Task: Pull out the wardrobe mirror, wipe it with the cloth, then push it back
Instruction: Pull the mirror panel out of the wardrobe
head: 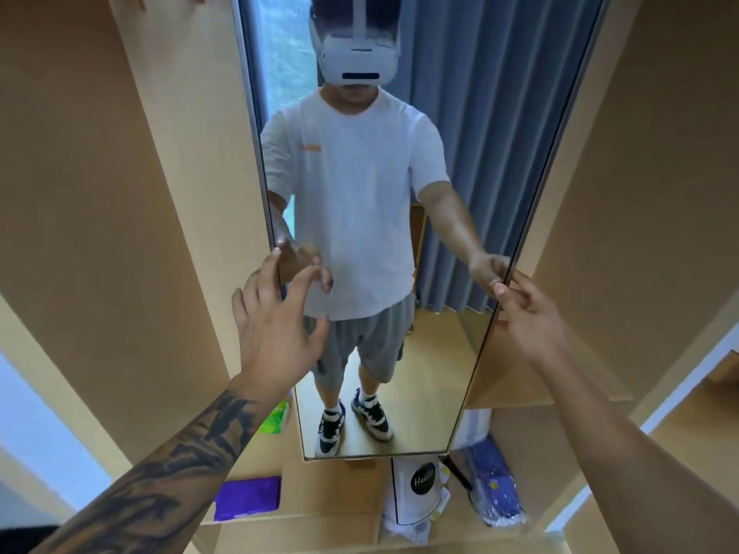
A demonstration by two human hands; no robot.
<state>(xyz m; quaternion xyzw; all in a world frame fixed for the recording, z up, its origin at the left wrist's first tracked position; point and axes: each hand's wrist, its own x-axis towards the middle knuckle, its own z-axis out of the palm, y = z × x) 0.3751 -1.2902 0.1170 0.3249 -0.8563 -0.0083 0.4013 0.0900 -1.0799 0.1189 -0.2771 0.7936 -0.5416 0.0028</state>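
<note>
Two tall wooden wardrobe panels [100, 185] flank the mirror [400, 353], which stands out between them facing the person, so its glass is reachable for wiping and both side edges can be taken in hand. It hangs upright with its lower edge above the wardrobe floor, where the smaller items lie.

At the mirror's right edge, the right hand [528, 313] curls its fingers round the frame, thumb on the front, a grip that looks meant to steady or swing the panel. At the left edge, the left hand [276, 313] has its fingers spread, the tips touching or nearly touching the glass and frame; it holds nothing.

Below, a white bag [416, 493] and a blue plastic-wrapped bundle [496, 485] sit under the mirror's right corner. The purple cloth [248, 497] lies folded on the wardrobe floor to the lower left, well apart from both hands, so wiping has likely not begun.
</note>
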